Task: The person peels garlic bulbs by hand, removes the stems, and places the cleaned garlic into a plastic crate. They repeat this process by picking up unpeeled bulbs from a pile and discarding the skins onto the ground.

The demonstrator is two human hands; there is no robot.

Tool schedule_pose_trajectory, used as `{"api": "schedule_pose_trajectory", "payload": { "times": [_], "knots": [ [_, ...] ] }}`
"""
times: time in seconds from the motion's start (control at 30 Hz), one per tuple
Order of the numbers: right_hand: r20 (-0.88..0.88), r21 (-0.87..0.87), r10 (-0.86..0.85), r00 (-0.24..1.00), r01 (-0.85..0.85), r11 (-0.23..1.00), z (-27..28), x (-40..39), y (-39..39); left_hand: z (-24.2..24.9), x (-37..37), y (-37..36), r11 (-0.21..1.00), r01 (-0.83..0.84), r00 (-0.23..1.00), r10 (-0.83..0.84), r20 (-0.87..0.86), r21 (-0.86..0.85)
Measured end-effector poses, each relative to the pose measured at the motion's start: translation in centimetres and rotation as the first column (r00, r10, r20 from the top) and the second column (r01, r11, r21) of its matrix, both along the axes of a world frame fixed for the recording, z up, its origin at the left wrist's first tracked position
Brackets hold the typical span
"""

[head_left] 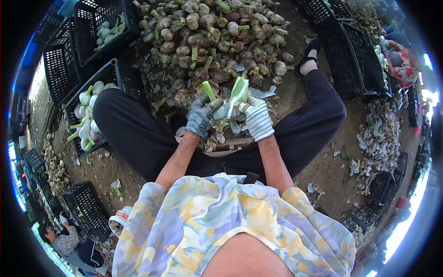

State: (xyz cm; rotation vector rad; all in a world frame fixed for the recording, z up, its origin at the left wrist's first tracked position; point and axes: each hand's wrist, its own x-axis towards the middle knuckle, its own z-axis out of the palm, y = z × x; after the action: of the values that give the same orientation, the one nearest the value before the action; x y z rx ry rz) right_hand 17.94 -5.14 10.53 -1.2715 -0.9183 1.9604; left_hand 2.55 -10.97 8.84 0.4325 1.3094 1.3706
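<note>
A garlic bulb (224,112), pale and partly peeled, sits between both gloved hands just above the person's lap, its green stalk (239,89) sticking up and away from the body. The left hand (200,116) is closed around the bulb's left side, fingers curled over it, and a second short green stem (208,90) rises just beside its thumb. The right hand (257,119) clasps the bulb's right side, fingers wrapped close at the base of the stalk. Torn skins and roots (213,138) hang just below the grip, over a wooden edge (230,147) between the knees. Straight beyond the hands lies a big heap of dirty unpeeled bulbs (212,37), its near edge almost touching the stalk, so little free room lies ahead. To the left of the grip, past the left knee, a black crate (115,74) holds cleaned white bulbs (90,115). To the right, past the right leg, bare dirt ground (332,161) lies open up to a strip of peelings (380,138).
</note>
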Motion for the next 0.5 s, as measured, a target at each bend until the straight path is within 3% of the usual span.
{"api": "schedule_pose_trajectory", "payload": {
  "times": [0.07, 0.1, 0.17, 0.2, 0.23, 0.27, 0.3, 0.37, 0.4, 0.43, 0.5],
  "knots": [
    [0.349, 0.418, 0.122, 0.929, -0.271, 0.867, 0.8, -0.2, 0.2, 2.2, -1.0, 0.1, 0.996, 0.093, 0.995, -0.093, 0.037, -0.005],
    [0.347, 0.413, 0.12, 0.93, -0.266, 0.871, -0.1, -0.4, 0.7, 2.6, -1.5, 0.0, 0.99, 0.138, 0.989, -0.137, 0.057, -0.008],
    [0.734, 0.622, -0.173, 0.656, -0.548, 0.559, -2.2, -0.6, 1.7, 1.2, -1.9, -0.7, 0.982, 0.188, 0.975, -0.19, 0.114, 0.022],
    [0.836, 0.479, -0.081, 0.543, -0.649, 0.591, -1.6, -1.2, 1.7, -0.5, -1.7, -0.8, 0.983, 0.152, 0.908, -0.181, 0.377, 0.105],
    [0.87, 0.443, -0.028, 0.493, -0.754, 0.486, -3.0, -1.6, 1.3, -0.2, -1.5, -0.5, 0.981, 0.09, 0.77, -0.179, 0.612, 0.173],
    [0.853, 0.436, 0.067, 0.518, -0.777, 0.454, -5.5, -2.0, 0.3, 0.1, -1.4, -0.2, 0.98, 0.056, 0.673, -0.179, 0.717, 0.193],
    [0.829, 0.433, 0.163, 0.535, -0.799, 0.417, -7.1, -2.4, -0.6, -0.8, -1.8, -0.2, 0.992, 0.023, 0.681, -0.109, 0.724, 0.128],
    [0.838, 0.3, 0.425, 0.343, -0.939, 0.166, -4.6, -1.8, -1.5, -1.8, -2.3, 0.4, 0.995, -0.099, 0.598, 0.045, 0.8, 0.018],
    [0.838, 0.34, 0.444, 0.317, -0.94, 0.029, -5.2, -1.4, -2.2, -2.1, -2.4, 0.5, 0.98, -0.184, 0.634, 0.175, 0.753, -0.074],
    [0.777, 0.387, 0.521, 0.352, -0.921, 0.046, -3.0, -1.0, -2.5, -2.7, -2.7, 0.4, 0.968, -0.204, 0.66, 0.248, 0.709, -0.148],
    [0.261, 0.367, 0.768, 0.586, -0.795, 0.482, -1.6, -0.9, -1.7, -3.7, -2.6, 0.7, 0.902, -0.266, 0.717, 0.422, 0.556, -0.34]
  ]
}}
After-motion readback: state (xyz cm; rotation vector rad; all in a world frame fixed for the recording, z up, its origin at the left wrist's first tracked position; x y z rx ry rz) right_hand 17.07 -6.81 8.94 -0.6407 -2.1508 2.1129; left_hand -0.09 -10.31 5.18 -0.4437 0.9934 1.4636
